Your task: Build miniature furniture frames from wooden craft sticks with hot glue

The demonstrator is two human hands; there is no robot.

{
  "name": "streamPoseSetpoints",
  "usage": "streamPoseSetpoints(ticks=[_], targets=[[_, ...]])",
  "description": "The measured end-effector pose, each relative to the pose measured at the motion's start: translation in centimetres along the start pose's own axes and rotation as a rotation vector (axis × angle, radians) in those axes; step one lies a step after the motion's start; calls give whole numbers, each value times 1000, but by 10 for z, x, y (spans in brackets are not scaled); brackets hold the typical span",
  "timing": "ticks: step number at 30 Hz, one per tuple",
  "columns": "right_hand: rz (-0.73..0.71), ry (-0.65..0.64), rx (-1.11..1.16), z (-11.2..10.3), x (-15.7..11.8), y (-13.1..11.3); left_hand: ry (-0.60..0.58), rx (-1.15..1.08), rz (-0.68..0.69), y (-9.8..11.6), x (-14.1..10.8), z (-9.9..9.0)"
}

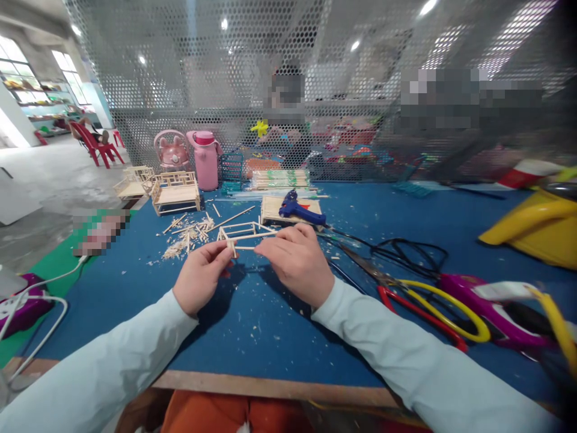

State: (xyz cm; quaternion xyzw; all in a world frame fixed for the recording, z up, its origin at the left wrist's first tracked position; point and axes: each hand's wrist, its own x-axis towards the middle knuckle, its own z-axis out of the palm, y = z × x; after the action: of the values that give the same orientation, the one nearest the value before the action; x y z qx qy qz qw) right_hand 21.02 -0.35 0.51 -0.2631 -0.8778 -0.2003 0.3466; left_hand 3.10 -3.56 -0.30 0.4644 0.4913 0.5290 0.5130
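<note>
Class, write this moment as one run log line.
left hand: pinching corner of stick frame | right hand: at frame's other end, hold unclear | glue gun: lying on wooden piece | scissors: at right

An open frame of pale sticks point(252, 236) is held over the tabletop point(270, 349).

The stick frame point(249, 237) looks matt, bare wood.

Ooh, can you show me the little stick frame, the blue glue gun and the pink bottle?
Stick frame point(252, 237): head view, on its long front stick.
Glue gun point(298, 209): head view, on its blue body.
Bottle point(207, 166): head view, on its pink side.
</note>
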Motion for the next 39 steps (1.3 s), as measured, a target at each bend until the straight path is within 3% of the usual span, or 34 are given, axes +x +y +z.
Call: streamPoseSetpoints(ticks=[14, 17, 19, 21, 23, 25, 27, 34, 39], targets=[[43, 85, 92, 6, -4, 5, -1, -22, -12, -1, -2, -1], [202, 147, 124, 9, -7, 5, 25, -21, 0, -1, -1, -2], [403, 160, 216, 10, -9, 6, 33, -20, 2, -1, -1, -2], [632, 73, 407, 12, -12, 6, 32, -17, 6, -1, -1, -2], [823, -101, 694, 14, -15, 7, 32, -18, 11, -1, -2, -2], [933, -258, 994, 15, -16, 7, 34, -20, 10, -1, -2, -2], [994, -304, 1203, 15, -16, 7, 33, -17, 1, 0, -2, -1], [1152, -26, 1440, 12, -10, 5, 15, 3, 4, -2, -1, -3], [1187, 29, 1511, 7, -8, 5, 4, 19, 5, -4, -2, -4]])
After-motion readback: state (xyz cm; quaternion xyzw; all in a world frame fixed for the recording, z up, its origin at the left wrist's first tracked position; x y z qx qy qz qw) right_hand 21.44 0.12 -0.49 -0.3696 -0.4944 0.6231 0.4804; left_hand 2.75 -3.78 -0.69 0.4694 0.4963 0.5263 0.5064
